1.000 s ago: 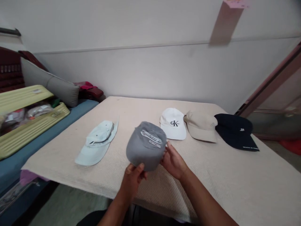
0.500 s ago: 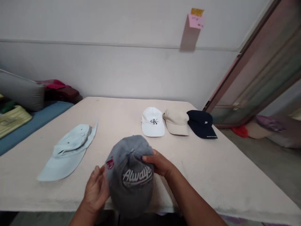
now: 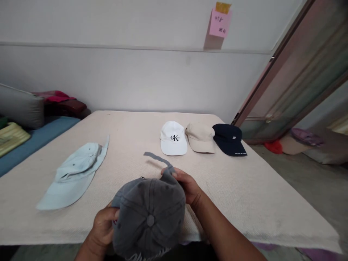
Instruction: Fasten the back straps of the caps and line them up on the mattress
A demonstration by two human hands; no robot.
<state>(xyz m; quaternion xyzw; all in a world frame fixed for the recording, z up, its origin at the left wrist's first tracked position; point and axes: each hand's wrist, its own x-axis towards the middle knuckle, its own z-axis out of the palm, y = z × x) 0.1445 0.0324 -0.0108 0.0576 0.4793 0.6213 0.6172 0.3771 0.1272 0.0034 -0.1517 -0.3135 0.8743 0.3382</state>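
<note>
Between my two hands is a grey baseball cap (image 3: 150, 214), its crown and top button facing up and its lettered front toward me at the bottom edge. My left hand (image 3: 102, 226) grips the cap's left side, thumb on top. My right hand (image 3: 187, 185) pinches the rear right edge, where a loose grey strap (image 3: 157, 157) sticks out to the left. A pale blue cap (image 3: 76, 170) lies on its side at the left. Farther back, a white cap (image 3: 173, 143), a beige cap (image 3: 200, 139) and a navy cap (image 3: 230, 139) sit in a row.
The caps lie on a table with a cream cloth (image 3: 130, 127), against a white wall. A pink note (image 3: 219, 23) is taped to the wall. At the left are a grey cushion (image 3: 21, 107) and a blue surface (image 3: 59, 127); at the right, a sliding door (image 3: 282, 83).
The grey cap has been tipped so its crown top faces up and its lettering has turned down toward me. Its strap now shows. My left hand has closed on the cap's side.
</note>
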